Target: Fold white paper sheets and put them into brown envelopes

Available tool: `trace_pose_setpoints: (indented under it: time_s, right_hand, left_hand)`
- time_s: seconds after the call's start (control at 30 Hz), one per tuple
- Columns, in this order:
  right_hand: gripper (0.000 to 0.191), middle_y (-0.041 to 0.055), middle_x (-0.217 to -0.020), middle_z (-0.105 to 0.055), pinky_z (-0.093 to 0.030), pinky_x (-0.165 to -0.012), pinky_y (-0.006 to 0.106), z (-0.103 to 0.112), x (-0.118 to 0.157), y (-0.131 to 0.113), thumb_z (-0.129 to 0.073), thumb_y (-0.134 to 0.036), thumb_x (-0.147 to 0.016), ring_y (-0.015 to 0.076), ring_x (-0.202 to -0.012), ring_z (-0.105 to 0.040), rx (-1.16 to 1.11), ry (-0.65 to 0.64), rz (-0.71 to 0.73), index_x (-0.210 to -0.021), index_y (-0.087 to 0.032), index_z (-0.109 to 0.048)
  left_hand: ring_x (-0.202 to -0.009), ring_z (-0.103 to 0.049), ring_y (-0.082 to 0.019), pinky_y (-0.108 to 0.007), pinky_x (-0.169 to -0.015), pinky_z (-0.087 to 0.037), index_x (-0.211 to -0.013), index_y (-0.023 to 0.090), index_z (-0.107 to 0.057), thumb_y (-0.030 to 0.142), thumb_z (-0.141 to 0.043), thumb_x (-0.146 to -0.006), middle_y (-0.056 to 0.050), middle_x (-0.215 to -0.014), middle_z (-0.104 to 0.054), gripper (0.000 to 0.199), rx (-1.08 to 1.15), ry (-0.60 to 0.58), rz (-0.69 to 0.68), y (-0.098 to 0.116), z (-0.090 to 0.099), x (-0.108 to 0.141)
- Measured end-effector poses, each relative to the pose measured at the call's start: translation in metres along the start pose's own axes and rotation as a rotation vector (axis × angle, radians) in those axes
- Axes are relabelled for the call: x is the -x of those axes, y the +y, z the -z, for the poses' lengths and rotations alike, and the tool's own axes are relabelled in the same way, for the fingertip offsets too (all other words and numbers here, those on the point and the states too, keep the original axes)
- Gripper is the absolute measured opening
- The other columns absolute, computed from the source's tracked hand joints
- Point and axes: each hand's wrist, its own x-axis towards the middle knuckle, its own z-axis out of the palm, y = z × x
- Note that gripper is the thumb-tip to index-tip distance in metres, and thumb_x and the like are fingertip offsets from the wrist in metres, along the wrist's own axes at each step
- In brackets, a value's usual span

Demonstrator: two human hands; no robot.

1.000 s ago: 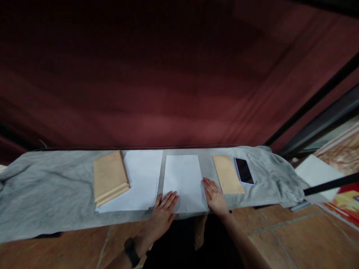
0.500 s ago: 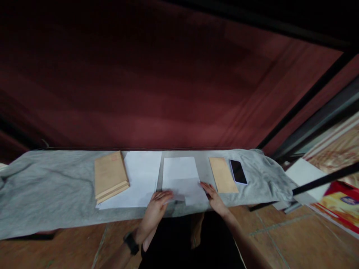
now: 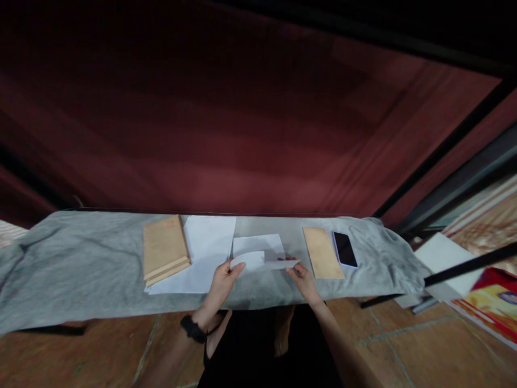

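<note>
Between the left hand point(image 3: 223, 279) and right hand point(image 3: 304, 281), both pinching it, a flat white paper sheet's point(image 3: 253, 260) lifted edge runs sideways.

There is one phone point(image 3: 345, 250), one loose envelope point(image 3: 323, 253), one envelope stack point(image 3: 163, 245), one paper pile point(image 3: 208, 248) and one folded paper point(image 3: 252, 261).

No text, label, brand or number can be read. A faint reddish mark near the far edge of the top brown envelope point(image 3: 163, 243), in the stack on the left of the counter point(image 3: 92, 264), is too pale to make out, and the dark blue oval emblem point(image 3: 509, 297) on the red-and-yellow printed packaging point(image 3: 490, 307) at far right is too blurred to read.
</note>
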Motion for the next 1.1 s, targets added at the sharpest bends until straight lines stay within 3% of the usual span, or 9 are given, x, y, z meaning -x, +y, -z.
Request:
trace_pose_setpoints:
  time_s: [0.17, 0.3, 0.4, 0.47, 0.67, 0.77, 0.93, 1.1]
  right_hand:
    - [0.044, 0.0082, -0.090, -0.077, -0.058, -0.072, 0.033, -0.006, -0.004, -0.005, -0.037, -0.050, -0.099, 0.0237, -0.084, -0.072, 0.044, 0.042, -0.103, -0.100, -0.020, -0.070]
    - [0.038, 0.0052, -0.072, -0.072, -0.053, -0.063, 0.031, -0.009, -0.006, -0.004, -0.043, -0.047, -0.097, 0.0220, -0.068, -0.068, 0.108, 0.071, -0.159, -0.091, -0.020, -0.069]
    - [0.033, 0.0069, -0.080, -0.073, -0.053, -0.065, 0.031, -0.015, -0.006, -0.004, -0.046, -0.039, -0.095, 0.0232, -0.074, -0.070, 0.145, 0.097, -0.193, -0.110, -0.018, -0.066]
    - [0.040, 0.0094, -0.089, -0.075, -0.054, -0.068, 0.031, -0.018, -0.005, -0.006, -0.046, -0.033, -0.095, 0.0241, -0.080, -0.072, 0.203, 0.109, -0.215, -0.129, -0.016, -0.058]
    - [0.055, 0.0165, -0.118, -0.072, -0.055, -0.084, 0.039, -0.027, 0.003, -0.012, -0.039, -0.022, -0.095, 0.0270, -0.096, -0.072, 0.473, 0.102, -0.168, -0.149, -0.013, -0.037]
    - [0.053, 0.0164, -0.124, -0.069, -0.051, -0.092, 0.041, -0.028, 0.006, -0.014, -0.037, -0.018, -0.096, 0.0267, -0.103, -0.069, 0.572, 0.101, -0.120, -0.149, -0.013, -0.037]
    - [0.049, 0.0157, -0.114, -0.068, -0.048, -0.089, 0.040, -0.025, 0.011, -0.020, -0.040, -0.016, -0.096, 0.0268, -0.101, -0.066, 0.680, 0.103, -0.140, -0.145, -0.013, -0.046]
    - [0.050, 0.0196, -0.143, -0.052, -0.045, -0.099, 0.047, -0.039, 0.010, -0.037, -0.038, -0.021, -0.098, 0.0309, -0.124, -0.054, 0.625, 0.156, -0.073, -0.148, -0.013, -0.043]
  left_hand:
    - [-0.091, -0.070, -0.025, -0.038, -0.083, -0.055, -0.119, 0.014, -0.061, 0.055, -0.069, -0.075, -0.011, -0.107, -0.075, 0.061, 0.086, 0.071, 0.014, -0.017, -0.011, -0.013]
    - [-0.099, -0.069, -0.024, -0.037, -0.088, -0.053, -0.129, 0.015, -0.055, 0.044, -0.066, -0.076, -0.010, -0.111, -0.073, 0.062, -0.077, 0.120, -0.017, -0.036, -0.012, -0.013]
    - [-0.077, -0.067, -0.019, -0.032, -0.076, -0.053, -0.145, 0.015, -0.042, 0.032, -0.060, -0.081, -0.001, -0.088, -0.072, 0.069, -0.244, 0.135, 0.012, -0.042, -0.011, -0.009]
    - [-0.063, -0.062, -0.017, -0.029, -0.066, -0.049, -0.152, 0.015, -0.033, 0.028, -0.058, -0.083, 0.004, -0.074, -0.067, 0.074, -0.311, 0.128, 0.017, -0.042, -0.012, -0.008]
    - [-0.061, -0.058, -0.014, -0.026, -0.064, -0.048, -0.152, 0.019, -0.035, 0.021, -0.058, -0.084, 0.005, -0.074, -0.063, 0.072, -0.441, 0.130, -0.014, -0.043, -0.017, -0.008]
    - [-0.071, -0.063, -0.016, -0.029, -0.073, -0.053, -0.149, 0.020, -0.042, 0.018, -0.056, -0.083, 0.000, -0.089, -0.066, 0.067, -0.503, 0.130, -0.059, -0.049, -0.017, -0.011]
    - [-0.102, -0.065, -0.023, -0.038, -0.093, -0.055, -0.144, 0.018, -0.047, 0.014, -0.054, -0.083, -0.011, -0.119, -0.062, 0.061, -0.680, 0.128, -0.183, -0.057, -0.015, -0.012]
    - [-0.129, -0.053, -0.029, -0.047, -0.108, -0.046, -0.142, 0.017, -0.050, 0.016, -0.045, -0.092, -0.017, -0.142, -0.050, 0.051, -0.954, 0.113, -0.371, -0.051, -0.034, -0.004]
